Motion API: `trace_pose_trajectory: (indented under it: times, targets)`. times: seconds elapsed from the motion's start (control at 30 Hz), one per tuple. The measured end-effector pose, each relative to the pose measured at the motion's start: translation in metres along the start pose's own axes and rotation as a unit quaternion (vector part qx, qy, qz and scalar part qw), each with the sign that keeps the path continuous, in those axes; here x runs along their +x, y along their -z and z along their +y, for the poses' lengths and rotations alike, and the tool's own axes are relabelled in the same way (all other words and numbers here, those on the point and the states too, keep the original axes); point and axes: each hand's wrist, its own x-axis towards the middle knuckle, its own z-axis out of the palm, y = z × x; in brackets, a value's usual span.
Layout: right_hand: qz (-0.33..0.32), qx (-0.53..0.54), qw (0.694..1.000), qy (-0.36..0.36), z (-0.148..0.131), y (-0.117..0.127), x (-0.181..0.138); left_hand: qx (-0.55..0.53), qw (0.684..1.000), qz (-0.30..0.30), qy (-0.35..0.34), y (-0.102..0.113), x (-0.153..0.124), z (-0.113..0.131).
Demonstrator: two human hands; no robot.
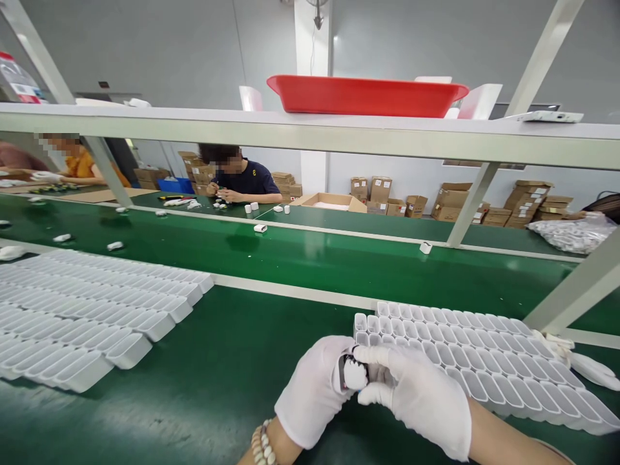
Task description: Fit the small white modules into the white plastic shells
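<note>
Left hand (314, 391), in a white glove and with a beaded bracelet (263, 444) at the wrist, grips a small black-and-white part (356, 374) from its left side; the right hand (419, 397), likewise gloved, pinches the same part between index finger and thumb from the right. The part is held above the near edge of the green counter (232, 361). To the left, rows of white open-topped cases (72, 368) stand side by side; to the right, a second block of white cases (504, 381) stands just beyond the right hand and forearm, with an unworn white glove (593, 371) at its right end. Farther back, a pale rail (290, 292) borders a green band (320, 255), along which small white pieces (260, 228) lie well apart. Above the band runs a shelf (271, 126) bearing a red tray (363, 97). Beyond, at a far work surface, a person in a dark shirt (256, 177) bends over small items, with an open carton (334, 201) to the right and a clear bag of white pieces (576, 232) at far right. Stacked cardboard boxes (520, 203) line the far wall.
</note>
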Motion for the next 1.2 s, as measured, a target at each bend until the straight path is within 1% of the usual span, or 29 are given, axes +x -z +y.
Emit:
trace_pose_trajectory:
  times: [0.07,0.23,0.4,0.57,0.7,0.77,0.83,0.9,1.0,1.1,1.2]
  targets:
    - [-0.004,-0.004,1.0,-0.001,-0.004,0.0,-0.001,0.004,1.0,0.008,-0.002,0.0,-0.001,0.002]
    - [-0.042,0.014,0.999,-0.011,-0.01,-0.005,0.004,-0.023,1.0,0.008,0.004,-0.001,-0.005,0.007]
    - [0.014,0.026,0.999,-0.033,0.003,-0.01,0.009,-0.071,0.997,0.029,0.011,-0.003,-0.007,0.004]
    - [0.007,0.066,0.998,-0.02,0.002,-0.002,0.0,-0.083,0.994,0.035,0.062,-0.007,-0.011,-0.003]
    - [0.026,0.054,0.998,-0.019,-0.002,0.003,-0.005,-0.098,0.99,0.048,0.094,-0.008,-0.014,-0.008]
    - [0.05,0.036,0.998,-0.008,-0.001,0.003,-0.004,-0.093,0.991,0.054,0.083,-0.008,-0.015,-0.008]
    - [0.061,0.042,0.997,-0.005,0.002,0.002,0.0,-0.068,0.995,0.053,0.048,-0.008,-0.016,-0.008]
    - [0.031,0.09,0.995,-0.021,0.005,0.002,0.005,-0.046,0.998,0.052,0.003,-0.008,-0.017,-0.008]
    - [-0.067,0.205,0.974,-0.064,0.01,0.001,0.012,-0.04,0.997,0.055,-0.046,-0.01,-0.019,-0.006]
    - [-0.136,0.284,0.947,-0.056,0.017,-0.002,0.018,-0.02,0.996,0.044,-0.072,-0.009,-0.02,-0.003]
    - [-0.164,0.354,0.92,-0.038,0.019,-0.006,0.019,0.007,0.995,0.035,-0.094,-0.008,-0.02,0.0]
